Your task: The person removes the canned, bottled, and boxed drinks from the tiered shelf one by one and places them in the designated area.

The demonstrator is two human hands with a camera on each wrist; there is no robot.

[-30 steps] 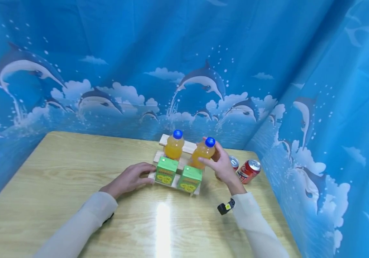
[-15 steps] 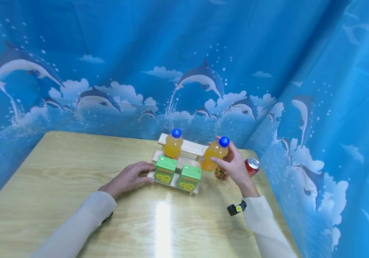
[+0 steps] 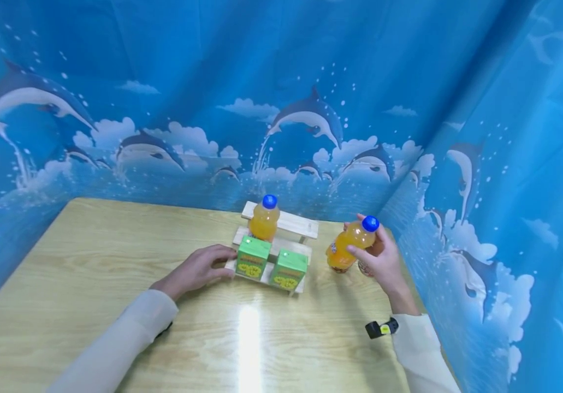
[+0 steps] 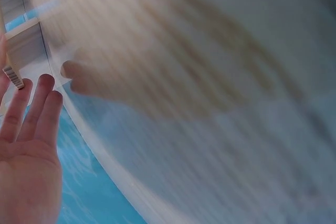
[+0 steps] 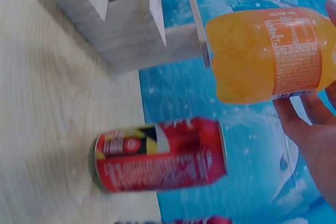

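My right hand [image 3: 384, 262] grips a bottle of orange drink [image 3: 350, 248] with a blue cap, tilted in the air right of a stepped wooden rack [image 3: 301, 225]. The right wrist view shows this bottle [image 5: 262, 56] apart from the rack, fingers around it. A second orange drink bottle [image 3: 264, 221] stands on the rack's middle step. Two green drink cartons [image 3: 253, 259] occupy the front step. At the rack's left end, my left hand [image 3: 197, 270] pinches the edge of a step between thumb and fingers; the plank end [image 4: 14, 77] shows there in the left wrist view.
Red drink cans stand on the wooden table [image 3: 163, 338] right of the rack. One can [image 5: 163, 156] is plain in the right wrist view, another [image 5: 202, 220] barely enters at the bottom. A blue dolphin curtain [image 3: 188, 109] borders the table behind and right.
My right hand has carried its bottle off the rack's middle step, rightward to in front of the cans, which it now mostly hides. My left hand has stayed at the rack's left end.
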